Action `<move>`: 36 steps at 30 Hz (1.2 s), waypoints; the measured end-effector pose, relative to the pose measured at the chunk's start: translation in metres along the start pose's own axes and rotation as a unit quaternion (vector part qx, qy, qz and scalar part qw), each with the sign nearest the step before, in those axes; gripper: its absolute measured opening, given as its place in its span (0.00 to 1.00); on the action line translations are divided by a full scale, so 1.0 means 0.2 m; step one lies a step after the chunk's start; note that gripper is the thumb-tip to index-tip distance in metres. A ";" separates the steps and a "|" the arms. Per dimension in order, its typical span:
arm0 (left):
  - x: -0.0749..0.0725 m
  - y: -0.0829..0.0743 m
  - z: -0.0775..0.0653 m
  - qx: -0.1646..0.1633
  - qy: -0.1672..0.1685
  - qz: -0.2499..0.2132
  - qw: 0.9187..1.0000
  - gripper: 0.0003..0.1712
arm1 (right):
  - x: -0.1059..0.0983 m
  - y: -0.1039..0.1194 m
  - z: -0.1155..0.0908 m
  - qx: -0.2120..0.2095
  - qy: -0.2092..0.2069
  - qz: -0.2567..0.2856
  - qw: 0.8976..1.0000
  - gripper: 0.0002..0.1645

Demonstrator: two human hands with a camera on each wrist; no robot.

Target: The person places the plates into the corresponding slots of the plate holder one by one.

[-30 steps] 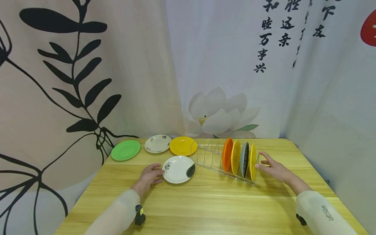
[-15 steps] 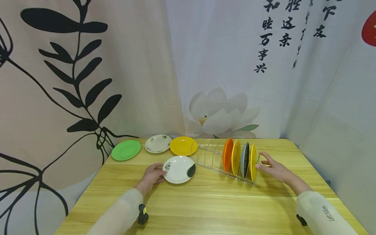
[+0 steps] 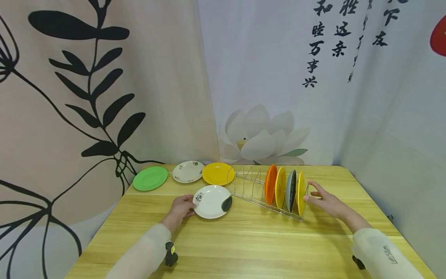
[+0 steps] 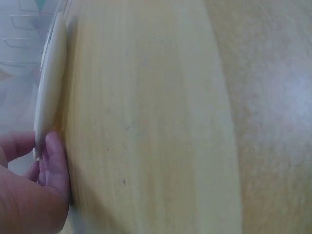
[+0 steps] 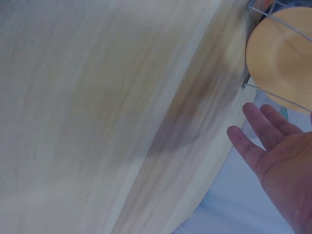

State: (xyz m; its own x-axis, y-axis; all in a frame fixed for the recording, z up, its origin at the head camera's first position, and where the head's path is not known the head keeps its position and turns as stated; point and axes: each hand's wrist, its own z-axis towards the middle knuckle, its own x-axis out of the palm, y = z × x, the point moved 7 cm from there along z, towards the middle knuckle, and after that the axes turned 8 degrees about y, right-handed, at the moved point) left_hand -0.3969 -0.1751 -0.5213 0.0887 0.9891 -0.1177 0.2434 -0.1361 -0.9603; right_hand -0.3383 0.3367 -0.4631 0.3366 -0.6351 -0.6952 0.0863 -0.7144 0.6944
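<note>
My left hand (image 3: 180, 209) pinches the left rim of a round white plate (image 3: 209, 203) with a dark leaf pattern. In the left wrist view the thumb lies on one face of the white plate (image 4: 51, 73) and the fingers on the other. The plate looks slightly tilted. My right hand (image 3: 324, 199) is at the right end of a wire dish rack (image 3: 252, 190), index finger and thumb touching its end by the yellow plate (image 3: 300, 193). In the right wrist view the other fingers (image 5: 263, 126) of that hand are extended, apart from the rack.
Upright in the rack stand an orange plate (image 3: 270, 185), another yellow plate (image 3: 280, 188) and a grey-blue plate (image 3: 290, 192). Behind on the table (image 3: 244, 248) lie a green plate (image 3: 150, 178), a patterned white plate (image 3: 188, 171) and a flat yellow plate (image 3: 218, 173). A printed curtain hangs behind.
My left hand has moved slightly right and closed its fingers on the white plate's rim. The right hand stays at the rack's end.
</note>
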 end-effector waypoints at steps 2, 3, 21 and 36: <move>0.00 -0.01 0.00 -0.003 0.001 0.004 1.000 0.31 | 0.00 0.00 0.00 0.002 0.000 0.000 1.000 0.49; -0.01 -0.01 0.00 -0.004 0.001 0.005 1.000 0.31 | 0.00 0.00 0.00 0.003 0.001 0.000 1.000 0.49; -0.04 -0.02 -0.01 0.008 0.014 -0.017 1.000 0.31 | 0.01 0.00 -0.01 -0.001 0.001 0.004 1.000 0.49; -0.02 0.00 -0.02 0.005 0.058 -0.045 0.997 0.36 | 0.00 -0.02 0.01 -0.004 -0.006 -0.008 1.000 0.50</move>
State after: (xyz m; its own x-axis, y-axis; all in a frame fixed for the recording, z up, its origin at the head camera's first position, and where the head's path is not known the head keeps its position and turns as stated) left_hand -0.3935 -0.1794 -0.5194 0.1779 0.9840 -0.0008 0.2459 -0.0453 -0.9682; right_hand -0.3395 0.3396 -0.4671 0.3232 -0.6269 -0.7089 0.1002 -0.7223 0.6843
